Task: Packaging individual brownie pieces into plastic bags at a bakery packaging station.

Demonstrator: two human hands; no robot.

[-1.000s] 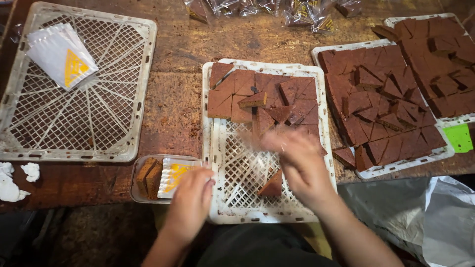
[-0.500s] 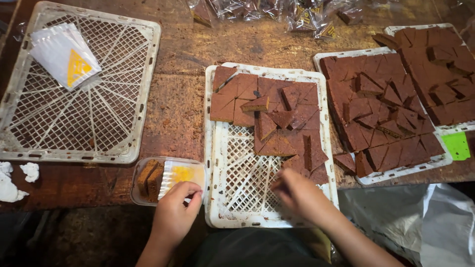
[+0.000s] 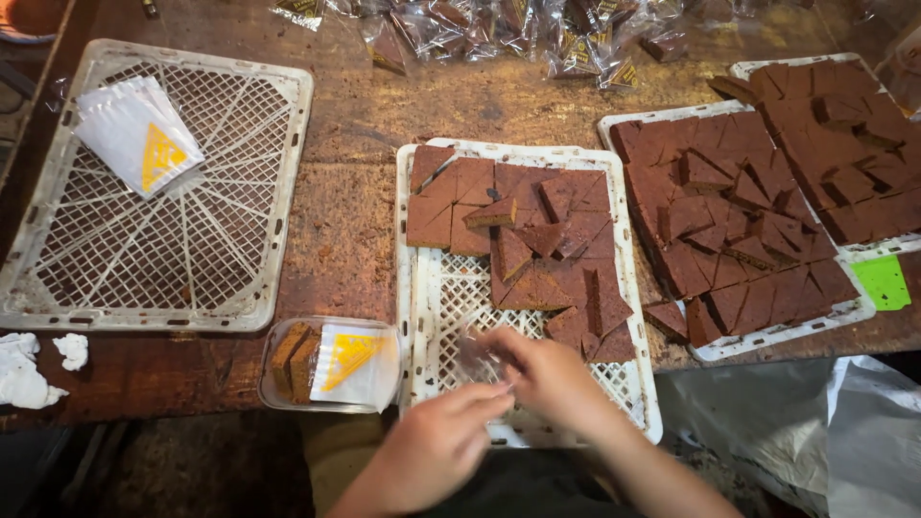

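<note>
Worktop [image 3: 355, 182] of worn dark wood carries everything here. On its left lies a large white lattice tray [image 3: 240, 297], bare but for a stack of white sachets with yellow triangles [image 3: 139, 139]. At the right, two more trays [image 3: 854, 312] are packed with brown triangular cake pieces, and a green tag [image 3: 881, 281] sits at the edge. Wrapped pieces [image 3: 499, 34] pile along the far side.

The middle lattice tray [image 3: 408, 317] holds loose brown triangular pieces [image 3: 537, 240] on its far half. Beside it stands a small clear tub [image 3: 278, 388] with brown slabs and a sachet. White crumpled tissue [image 3: 24, 369] lies at the near left corner.

Over the near end of the middle tray, the left hand [image 3: 436, 446] and right hand [image 3: 547, 374] meet around a clear plastic wrapper [image 3: 480, 350], which is blurred. The fingers of both hands seem pinched on the film, though the blur makes the exact grip uncertain; whether a piece is already inside cannot be told.

Risks, as a judgement: thin film could slip from the fingers or tear, and a crumbly piece could break or drop through to the lattice. A sleeve or wrist could also knock the tilted pieces just beyond, or nudge the tub off the worktop's near edge.
</note>
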